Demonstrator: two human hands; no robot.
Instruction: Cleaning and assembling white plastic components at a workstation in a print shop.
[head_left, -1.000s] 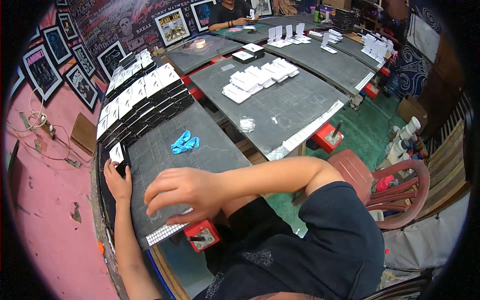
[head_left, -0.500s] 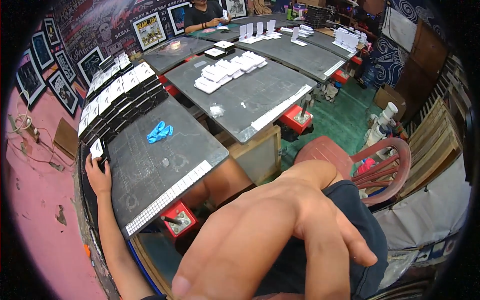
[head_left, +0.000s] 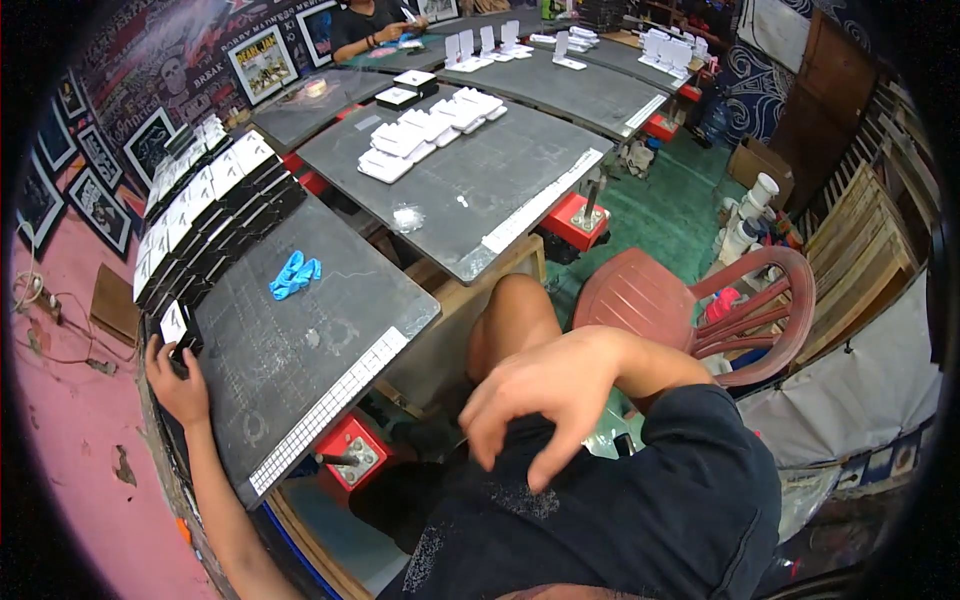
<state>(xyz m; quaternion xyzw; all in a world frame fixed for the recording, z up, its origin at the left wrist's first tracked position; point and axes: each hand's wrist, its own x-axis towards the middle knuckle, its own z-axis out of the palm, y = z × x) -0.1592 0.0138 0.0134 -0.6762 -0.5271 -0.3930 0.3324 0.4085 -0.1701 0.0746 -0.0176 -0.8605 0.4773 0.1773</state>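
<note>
My left hand point(head_left: 180, 388) reaches to the left edge of the near table, its fingers and thumb round the near end of a small black box with a white top point(head_left: 175, 322). That box sits at the near end of a large stack of similar boxes point(head_left: 215, 185). My right hand point(head_left: 540, 395) hangs in the air in front of my dark shirt. Its fingers are loosely bent and apart from the thumb, with nothing between them. A crumpled blue glove point(head_left: 295, 275) lies on the dark near table point(head_left: 330, 300), right of my left hand.
A second dark table point(head_left: 480, 170) carries a pile of white cases point(head_left: 425, 135) and two black boxes. More white cases point(head_left: 490, 45) stand open farther back, near a seated person point(head_left: 370, 30). At right is a red plastic chair point(head_left: 635, 300); red table brackets point(head_left: 355, 452) jut out.
My right hand has drawn back from close in front of the view toward my body, uncovering my shirt. My left hand stays at the box. The whole view has shifted slightly.
</note>
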